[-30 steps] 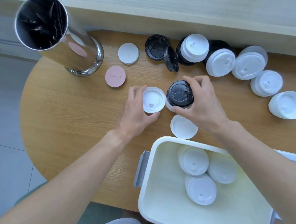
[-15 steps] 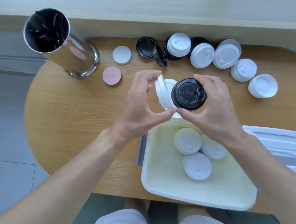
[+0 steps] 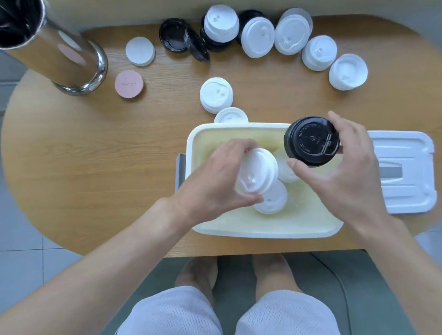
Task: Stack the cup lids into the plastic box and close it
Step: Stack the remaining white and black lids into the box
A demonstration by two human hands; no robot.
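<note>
- Head view: the left hand [image 3: 214,177] gripped a stack of white domed plastic cup lids [image 3: 257,171], fingers and thumb curled round its rim, over the interior of the white rectangular plastic box [image 3: 262,230]
- The right hand [image 3: 345,170] gripped a black domed plastic cup lid [image 3: 311,141], thumb and fingers curled on its edge, above the far right part of the box
- More white lids [image 3: 272,199] lay on the box floor, partly hidden beneath the held stack
- The box stood at the near edge of the oval wooden table [image 3: 97,158]; its flat white box cover [image 3: 408,170] lay just beside it on the right
- Two white lids [image 3: 215,95] rested on the table just beyond the box's far wall
- A row of black and white lids [image 3: 257,37] lay along the far edge, some leaning on one another
- A tall polished metal cylinder [image 3: 47,48] stood at far left, with a flat white disc [image 3: 140,51] and a flat pink disc [image 3: 129,83] near its base
- The person's knees in white mesh shorts [image 3: 230,322] showed below the table
</note>
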